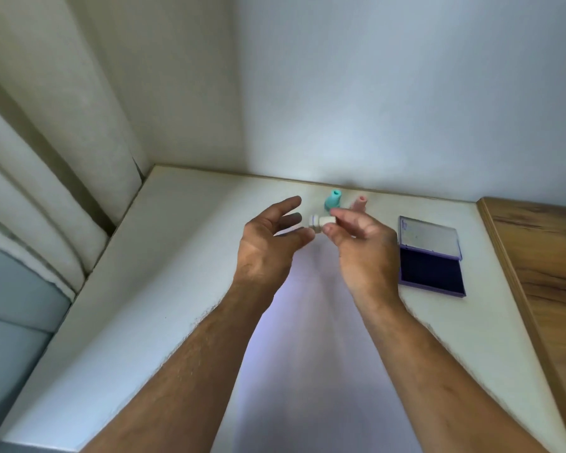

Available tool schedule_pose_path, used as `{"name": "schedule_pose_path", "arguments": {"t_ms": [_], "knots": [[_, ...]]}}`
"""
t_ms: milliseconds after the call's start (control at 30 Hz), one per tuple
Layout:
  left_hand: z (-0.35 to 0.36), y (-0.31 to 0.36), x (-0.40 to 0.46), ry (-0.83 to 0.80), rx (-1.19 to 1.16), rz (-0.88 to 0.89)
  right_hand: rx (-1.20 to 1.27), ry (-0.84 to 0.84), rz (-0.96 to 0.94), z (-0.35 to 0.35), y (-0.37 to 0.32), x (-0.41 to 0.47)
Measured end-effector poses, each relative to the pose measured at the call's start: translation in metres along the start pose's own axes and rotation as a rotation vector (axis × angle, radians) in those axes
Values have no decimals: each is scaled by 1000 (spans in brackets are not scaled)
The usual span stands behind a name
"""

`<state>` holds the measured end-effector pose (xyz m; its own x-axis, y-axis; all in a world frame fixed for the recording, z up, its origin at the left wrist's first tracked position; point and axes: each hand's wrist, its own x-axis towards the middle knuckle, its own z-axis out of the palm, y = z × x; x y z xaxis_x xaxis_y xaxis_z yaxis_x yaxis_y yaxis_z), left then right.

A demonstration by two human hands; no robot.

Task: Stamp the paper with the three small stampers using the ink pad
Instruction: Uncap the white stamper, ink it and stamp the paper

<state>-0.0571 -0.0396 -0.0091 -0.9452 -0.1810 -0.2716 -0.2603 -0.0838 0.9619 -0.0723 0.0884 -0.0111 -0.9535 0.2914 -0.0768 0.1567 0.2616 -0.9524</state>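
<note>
Small white stamper [322, 221] in R fingers [335, 227]

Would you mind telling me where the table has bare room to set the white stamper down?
Free: the table's left part, between the padded wall and left hand. Crowded: the far edge, with teal stamper, pink stamper and ink pad.

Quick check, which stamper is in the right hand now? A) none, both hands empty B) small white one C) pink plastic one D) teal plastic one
B: the right hand pinches the small white stamper; the teal plastic stamper and pink plastic stamper stand on the white table.
</note>
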Motion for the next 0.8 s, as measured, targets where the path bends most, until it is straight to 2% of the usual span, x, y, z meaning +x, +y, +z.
{"name": "schedule_pose_path", "arguments": {"t_ms": [133,367,800], "knots": [[6,4,-5,-51,3,16,78,-49,169,-12,1,-17],[14,4,-10,-181,94,13,216,-35,372,-38,6,-25],[13,1,2,-106,170,78,497,-246,483,-34,1,-3]]}}
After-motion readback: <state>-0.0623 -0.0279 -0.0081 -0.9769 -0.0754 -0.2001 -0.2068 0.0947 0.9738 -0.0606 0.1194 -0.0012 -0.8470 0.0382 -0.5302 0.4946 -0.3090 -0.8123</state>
